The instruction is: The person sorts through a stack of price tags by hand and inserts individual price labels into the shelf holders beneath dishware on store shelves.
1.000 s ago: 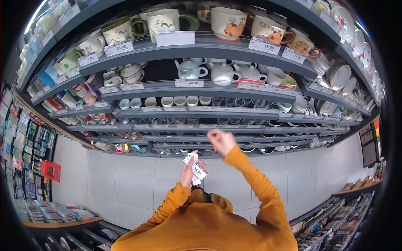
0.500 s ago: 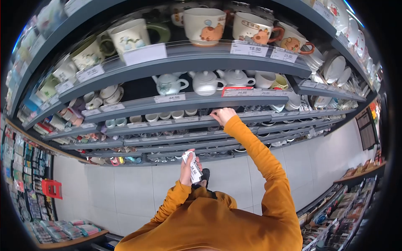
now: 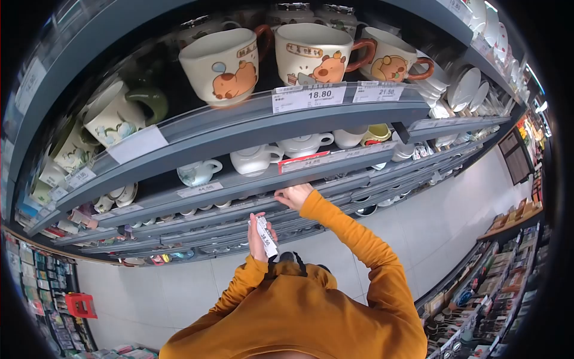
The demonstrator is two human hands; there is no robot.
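Observation:
My left hand (image 3: 255, 240) holds a small stack of white price tags (image 3: 266, 237), the front one printed 38.50. Its fingers are wrapped round the stack in front of my body. My right hand (image 3: 293, 195) reaches to the front of a lower shelf, beneath the row of white teapots (image 3: 256, 160). Its fingertips are drawn together near the shelf edge; whatever they may pinch is hidden. Directly above that hand, a red-bordered price tag (image 3: 304, 162) sits in the shelf strip.
Mugs with animal pictures (image 3: 235, 69) line the upper shelf, which juts out over the lower ones. Plates (image 3: 465, 90) stand at the right. A red basket (image 3: 80, 305) is on the left, and another display (image 3: 478, 305) rises at lower right.
My view has moved closer to the shelves and tilted, so the mugs look larger. My right hand stays at the lower shelf edge; the left still grips the price tags.

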